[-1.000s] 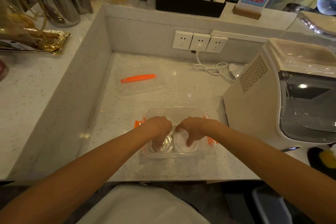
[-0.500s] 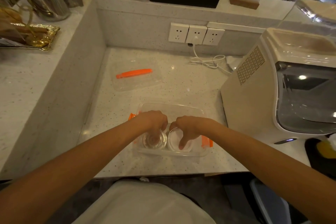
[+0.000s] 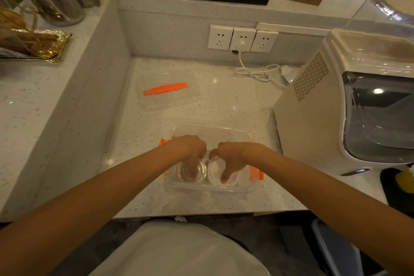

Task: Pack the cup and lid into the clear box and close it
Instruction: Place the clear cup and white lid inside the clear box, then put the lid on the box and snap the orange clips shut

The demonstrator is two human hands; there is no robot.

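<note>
Pressing down inside the clear box (image 3: 212, 134) at the counter's near edge, the left hand (image 3: 190, 148) curls its fingertips into the small clear cup (image 3: 191, 171) while the right hand (image 3: 230, 152) pins the thin lid (image 3: 220, 175) just right of it, both pieces judged light, slippery, best gripped by their rims.

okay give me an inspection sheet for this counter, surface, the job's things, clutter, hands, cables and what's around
Surface: speckled counter, recessed, bare between the items.
Job's things: clear box open; cup and lid side by side inside; box cover with orange clip lies apart, farther back.
Clutter: nothing seen on the recessed part.
Hands: left hand on the cup, right hand on the lid; grip unclear.
Cables: white cord plugged into the middle socket.
Surroundings: cream machine at right; metal jugs on the raised ledge.
</note>
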